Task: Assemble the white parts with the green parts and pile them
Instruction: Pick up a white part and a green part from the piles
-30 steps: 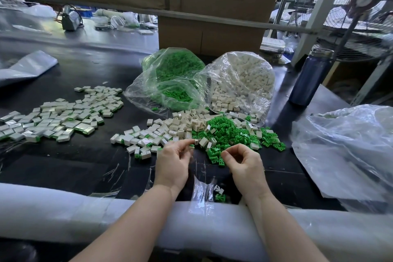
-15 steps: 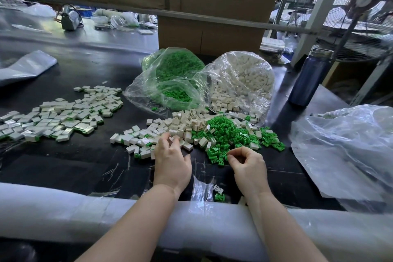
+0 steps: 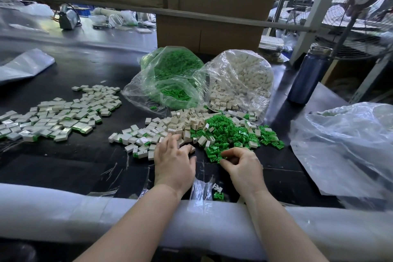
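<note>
On bench [image 3: 63,168], left hand [image 3: 173,160] spread flat over white parts [image 3: 182,122]; right hand [image 3: 242,164] beside it, fingertips pinching at green parts [image 3: 229,132] just ahead.

glossy black table [image 3: 63,172], crinkled clear plastic bags [image 3: 238,83]

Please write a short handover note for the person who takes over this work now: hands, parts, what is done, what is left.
Left hand: fingers spread, resting on the loose white parts; I cannot tell whether it grips one.
Right hand: fingers curled, pinching at the near edge of the loose green parts.
Supply: green bag and white bag, both open behind the loose parts.
Done: a big pile of assembled pieces far left, a small pile beside the left hand.
Left: many loose parts and both bags are still to be assembled and piled.
</note>
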Available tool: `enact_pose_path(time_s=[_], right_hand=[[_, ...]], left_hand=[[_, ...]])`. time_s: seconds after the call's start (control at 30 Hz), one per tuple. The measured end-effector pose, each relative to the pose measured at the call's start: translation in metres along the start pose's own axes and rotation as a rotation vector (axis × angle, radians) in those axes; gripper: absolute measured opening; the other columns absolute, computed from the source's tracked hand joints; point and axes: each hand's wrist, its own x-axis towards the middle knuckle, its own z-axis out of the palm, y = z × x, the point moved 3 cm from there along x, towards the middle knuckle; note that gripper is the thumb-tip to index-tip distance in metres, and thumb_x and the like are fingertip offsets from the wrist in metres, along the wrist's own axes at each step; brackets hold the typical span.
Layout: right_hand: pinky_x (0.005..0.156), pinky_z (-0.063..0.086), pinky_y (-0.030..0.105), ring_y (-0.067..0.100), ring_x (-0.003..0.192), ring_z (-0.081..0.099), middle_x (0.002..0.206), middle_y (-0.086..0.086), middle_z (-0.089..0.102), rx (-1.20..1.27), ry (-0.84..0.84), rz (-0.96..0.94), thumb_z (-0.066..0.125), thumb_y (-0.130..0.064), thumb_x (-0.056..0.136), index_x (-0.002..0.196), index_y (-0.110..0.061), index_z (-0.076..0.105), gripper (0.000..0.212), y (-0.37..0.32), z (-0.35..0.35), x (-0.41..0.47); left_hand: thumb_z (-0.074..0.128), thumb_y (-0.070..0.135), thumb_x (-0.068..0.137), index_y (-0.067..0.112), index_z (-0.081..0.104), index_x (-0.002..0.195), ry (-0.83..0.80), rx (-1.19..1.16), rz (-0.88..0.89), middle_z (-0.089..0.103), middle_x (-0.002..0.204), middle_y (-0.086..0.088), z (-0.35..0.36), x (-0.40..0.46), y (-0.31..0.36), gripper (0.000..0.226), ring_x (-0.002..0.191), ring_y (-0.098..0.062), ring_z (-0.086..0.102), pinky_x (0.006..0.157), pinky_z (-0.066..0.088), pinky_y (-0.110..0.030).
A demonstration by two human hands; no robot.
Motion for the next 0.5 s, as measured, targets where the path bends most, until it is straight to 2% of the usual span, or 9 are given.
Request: enact_pose_path(time_s=[0.13, 0.23, 0.3, 0.43, 0.5], right_hand=[[0.089, 0.041, 0.023, 0.013, 0.097, 0.052, 0.100, -0.004, 0.057, -0.089, -0.018, -0.007, 0.072, -0.021, 0.080, 0.097, -0.018, 0.071, 0.017, -0.0021, 0.0023, -0.0002], [0.088, 0.041, 0.021, 0.013, 0.096, 0.053, 0.102, -0.003, 0.058, -0.092, -0.001, 0.006, 0.068, -0.017, 0.084, 0.099, -0.016, 0.071, 0.015, -0.0009, 0.0023, -0.0004], [0.082, 0.038, 0.017, 0.011, 0.091, 0.051, 0.102, -0.002, 0.059, -0.090, 0.017, -0.004, 0.065, -0.017, 0.087, 0.098, -0.014, 0.071, 0.013, -0.0001, 0.0016, -0.0009], [0.075, 0.034, 0.019, 0.012, 0.088, 0.051, 0.096, 0.000, 0.062, -0.059, 0.043, -0.046, 0.060, -0.018, 0.090, 0.093, -0.013, 0.070, 0.011, -0.0008, 0.0009, -0.0011], [0.072, 0.036, 0.020, 0.013, 0.085, 0.053, 0.090, -0.001, 0.063, -0.011, 0.072, -0.086, 0.061, -0.018, 0.090, 0.088, -0.014, 0.068, 0.009, -0.0026, 0.0003, -0.0016]], left_hand=[[0.051, 0.037, 0.091, 0.028, 0.065, 0.109, 0.082, -0.109, 0.005, 0.040, 0.131, 0.006, -0.0035, -0.0017, -0.0012, 0.024, 0.127, -0.014, 0.022, 0.104, 0.009, -0.030], [0.057, 0.038, 0.088, 0.029, 0.068, 0.099, 0.112, -0.127, -0.022, 0.046, 0.121, 0.009, -0.0051, -0.0017, -0.0026, 0.018, 0.118, -0.013, 0.028, 0.094, 0.015, -0.028], [0.058, 0.039, 0.087, 0.030, 0.067, 0.100, 0.115, -0.121, -0.040, 0.046, 0.119, 0.009, -0.0058, -0.0019, -0.0028, 0.018, 0.115, -0.013, 0.029, 0.093, 0.020, -0.029], [0.051, 0.043, 0.091, 0.035, 0.056, 0.122, 0.053, -0.037, -0.052, 0.040, 0.126, 0.007, -0.0037, -0.0013, -0.0033, 0.033, 0.116, -0.016, 0.026, 0.097, 0.024, -0.031], [0.050, 0.044, 0.091, 0.037, 0.057, 0.120, 0.023, -0.024, -0.047, 0.037, 0.127, 0.007, -0.0028, -0.0013, -0.0028, 0.031, 0.114, -0.016, 0.024, 0.095, 0.023, -0.032]])
